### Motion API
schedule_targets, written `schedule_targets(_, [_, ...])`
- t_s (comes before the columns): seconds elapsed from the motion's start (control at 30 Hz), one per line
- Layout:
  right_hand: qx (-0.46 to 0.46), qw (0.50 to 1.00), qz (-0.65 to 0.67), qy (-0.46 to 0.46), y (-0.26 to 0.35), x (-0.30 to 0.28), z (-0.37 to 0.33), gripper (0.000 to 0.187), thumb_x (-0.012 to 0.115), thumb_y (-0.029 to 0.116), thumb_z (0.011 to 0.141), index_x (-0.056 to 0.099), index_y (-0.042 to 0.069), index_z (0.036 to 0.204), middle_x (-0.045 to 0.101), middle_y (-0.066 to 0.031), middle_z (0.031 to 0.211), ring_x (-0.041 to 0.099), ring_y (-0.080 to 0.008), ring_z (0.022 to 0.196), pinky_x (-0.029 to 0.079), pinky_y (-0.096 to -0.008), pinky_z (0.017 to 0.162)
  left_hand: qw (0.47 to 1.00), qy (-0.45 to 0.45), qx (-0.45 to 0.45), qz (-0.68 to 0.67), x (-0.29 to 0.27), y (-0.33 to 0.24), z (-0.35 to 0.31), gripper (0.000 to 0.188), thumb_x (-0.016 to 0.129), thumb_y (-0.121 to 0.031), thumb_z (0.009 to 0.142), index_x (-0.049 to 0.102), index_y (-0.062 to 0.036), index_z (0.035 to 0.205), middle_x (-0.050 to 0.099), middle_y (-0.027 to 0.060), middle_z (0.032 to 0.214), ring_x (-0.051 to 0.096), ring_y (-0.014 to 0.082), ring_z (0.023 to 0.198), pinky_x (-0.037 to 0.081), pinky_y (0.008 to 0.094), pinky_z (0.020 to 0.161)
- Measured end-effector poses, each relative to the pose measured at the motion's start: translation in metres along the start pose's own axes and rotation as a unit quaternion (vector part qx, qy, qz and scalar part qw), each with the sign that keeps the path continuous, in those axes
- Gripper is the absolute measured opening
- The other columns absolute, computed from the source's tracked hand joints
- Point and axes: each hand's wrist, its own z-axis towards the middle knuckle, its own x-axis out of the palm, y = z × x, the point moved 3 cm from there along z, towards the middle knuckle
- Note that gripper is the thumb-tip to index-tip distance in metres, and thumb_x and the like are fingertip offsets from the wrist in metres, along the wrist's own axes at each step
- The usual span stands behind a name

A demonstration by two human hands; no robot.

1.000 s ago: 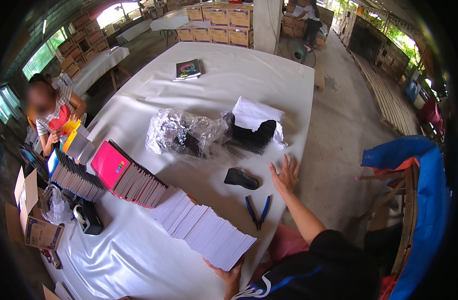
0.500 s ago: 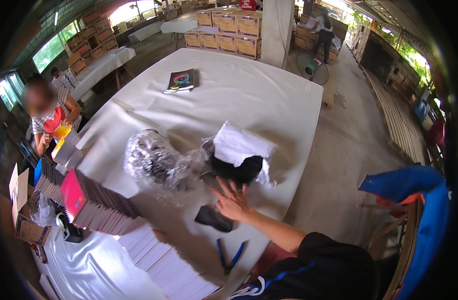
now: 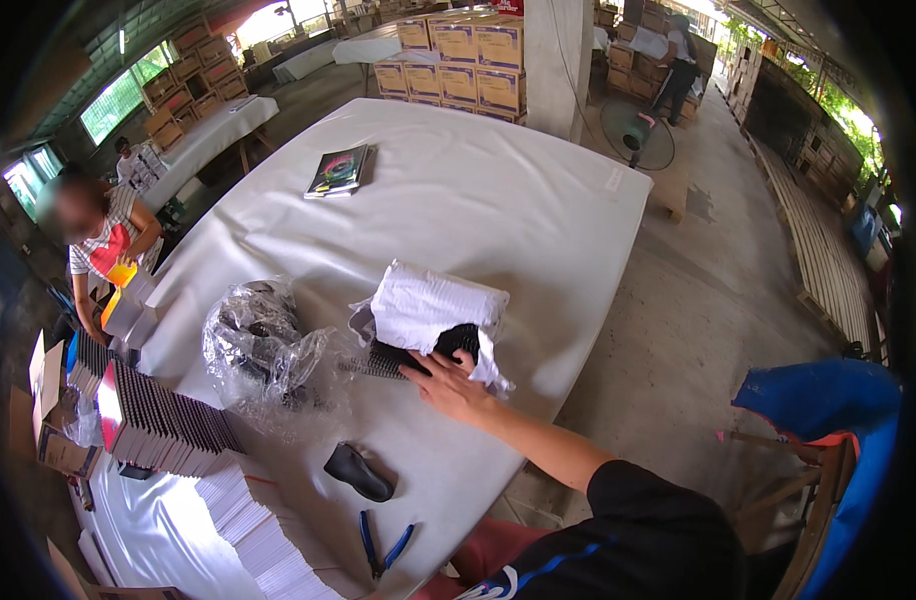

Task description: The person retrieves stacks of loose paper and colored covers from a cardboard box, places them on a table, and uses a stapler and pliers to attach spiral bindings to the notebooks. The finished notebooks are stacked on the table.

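Note:
My right hand (image 3: 453, 388) rests on a bundle of black, ribbed plastic pieces that look like binding coils (image 3: 390, 358). Its fingers are spread, two of them stretched over the coils and another bent at the bundle's edge. Crumpled white paper (image 3: 440, 298) wraps the top of this bundle. Just left of it lies a clear plastic bag (image 3: 263, 345) with dark contents. Nearer me are a smooth black object (image 3: 360, 472), its kind unclear, and blue-handled pliers (image 3: 383, 545). My left hand is out of view.
A tall stack of spiral-bound notebooks (image 3: 163, 420) with a red cover and piled white pages (image 3: 263, 520) occupy the near left. Another notebook (image 3: 338, 170) lies on the table's far part. A person (image 3: 118, 235) handles yellow-covered items at the left. A fan (image 3: 636, 135) stands beyond the table.
My right hand has reached farther onto the coil bundle and now touches it, where before it hovered with spread fingers at its near edge. The view has shifted, moving table items leftward.

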Motion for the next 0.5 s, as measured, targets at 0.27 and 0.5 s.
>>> schedule_targets(0.27, [0.007,0.998,-0.039,0.055,-0.007,-0.016,0.005,0.045,0.056,0.012,0.080,0.053,0.018,0.125,0.045,-0.0110,0.137,0.049,-0.0189,0.116,0.029,-0.0502,0.087,1.000,0.005,0.012,-0.014,-0.005,0.020,-0.005,0.076,0.081,-0.022,0.066,0.041,-0.0028,0.128,0.056,0.0173,0.118,0.054,0.0286,0.109,0.039,0.0434,0.097])
schedule_targets(0.5, [0.034,0.992,-0.101,0.067,0.004,-0.002,0.038,0.031,0.049,0.009,0.083,0.058,0.017,0.112,0.066,-0.0031,0.093,0.066,-0.0181,0.083,0.033,-0.0599,0.078,0.996,-0.008,0.047,-0.078,-0.056,0.089,-0.042,0.072,0.085,-0.018,0.063,0.049,0.0027,0.122,0.058,0.0179,0.114,0.056,0.0298,0.106,0.041,0.0432,0.094])
